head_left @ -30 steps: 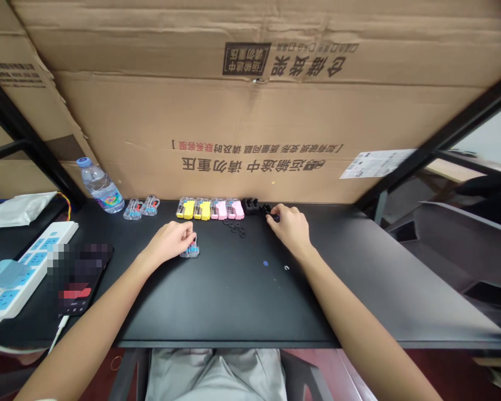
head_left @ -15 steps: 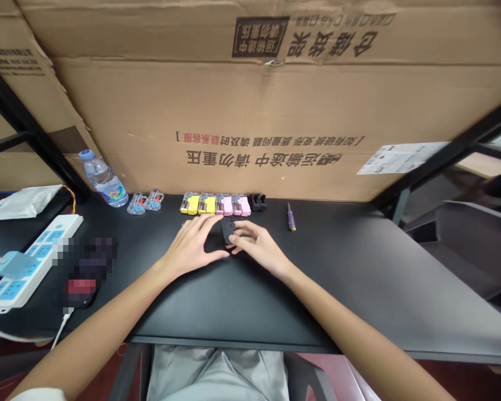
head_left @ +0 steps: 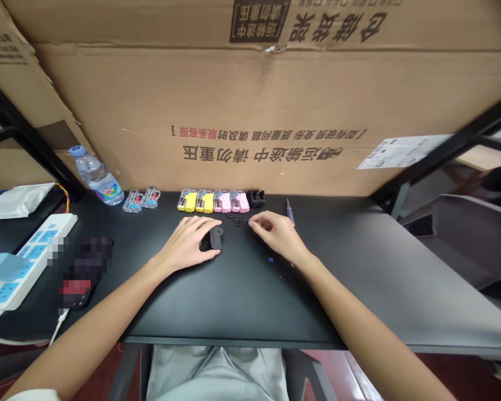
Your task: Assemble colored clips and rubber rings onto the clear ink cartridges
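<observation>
My left hand [head_left: 192,242] curves around a small black plastic part [head_left: 216,238] on the table, thumb at its near end and fingers at its far end. The part has a rounded knob at its far end, and some of it is hidden under the palm. To its right, my right hand [head_left: 275,231] is closed in a pinch beside several small black rings [head_left: 236,219]. Whatever lies between those fingertips is too small to make out. Behind the hands stand two yellow pieces [head_left: 187,202], two pink pieces [head_left: 222,203] and some black pieces [head_left: 256,198] in a row.
A purple-handled screwdriver [head_left: 290,213] lies behind my right hand. Clear plastic pieces [head_left: 132,201] and a water bottle [head_left: 98,177] are at the back left. Nearer are a phone [head_left: 86,273] and a power strip [head_left: 29,264]. A blue dot [head_left: 271,259] shows on the table.
My right hand has let go of the black part and moved right to the small rings, which now show. My left hand keeps the part, which sits slightly further left.
</observation>
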The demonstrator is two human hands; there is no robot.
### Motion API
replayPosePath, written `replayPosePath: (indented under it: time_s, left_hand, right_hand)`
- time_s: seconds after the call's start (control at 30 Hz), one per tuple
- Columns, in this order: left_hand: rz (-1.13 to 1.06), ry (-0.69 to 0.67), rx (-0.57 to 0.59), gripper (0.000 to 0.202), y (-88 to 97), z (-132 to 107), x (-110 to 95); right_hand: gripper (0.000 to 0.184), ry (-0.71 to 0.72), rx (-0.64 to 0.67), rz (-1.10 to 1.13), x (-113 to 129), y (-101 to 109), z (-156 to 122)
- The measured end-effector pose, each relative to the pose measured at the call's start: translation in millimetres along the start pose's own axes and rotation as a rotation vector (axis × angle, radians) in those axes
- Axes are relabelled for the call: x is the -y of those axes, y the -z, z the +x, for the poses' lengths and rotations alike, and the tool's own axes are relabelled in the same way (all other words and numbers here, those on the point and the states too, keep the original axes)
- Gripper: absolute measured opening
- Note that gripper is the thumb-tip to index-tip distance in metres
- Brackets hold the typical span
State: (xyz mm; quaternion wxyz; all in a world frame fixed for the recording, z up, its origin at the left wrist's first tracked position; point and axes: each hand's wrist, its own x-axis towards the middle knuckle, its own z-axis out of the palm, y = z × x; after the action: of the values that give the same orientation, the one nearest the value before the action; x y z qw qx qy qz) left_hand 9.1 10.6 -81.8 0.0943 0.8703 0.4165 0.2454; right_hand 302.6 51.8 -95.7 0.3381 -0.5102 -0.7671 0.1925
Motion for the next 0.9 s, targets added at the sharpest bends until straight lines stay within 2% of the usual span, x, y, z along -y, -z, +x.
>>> replayPosePath:
  time_s: [0.17,0.37,0.5,0.63,0.77,0.9]
  left_hand:
    - [0.003,0.011,-0.027,0.06,-1.1,0,4]
    - [-0.015,0.019,-0.02,0.061,-1.6,1,3]
    - [-0.018,0.026,-0.01,0.061,-1.9,1,3]
    - [-0.02,0.02,-0.004,0.061,-1.6,1,4]
    - [-0.019,0.016,-0.013,0.061,-1.4,1,4]
    - [-0.038,0.02,-0.016,0.067,-2.3,1,4]
  right_hand:
    - [0.017,0.045,0.139,-0.12,-5,-7,0]
    - [0.02,0.112,0.215,-0.048,16,-13,-8]
    - [0.014,0.165,0.261,-0.029,24,-16,-11]
    - [0.011,0.226,0.287,-0.015,26,-20,-12]
    - [0.023,0.295,0.272,-0.066,28,-22,-15]
    - [0.027,0.266,0.226,-0.015,28,-23,-16]
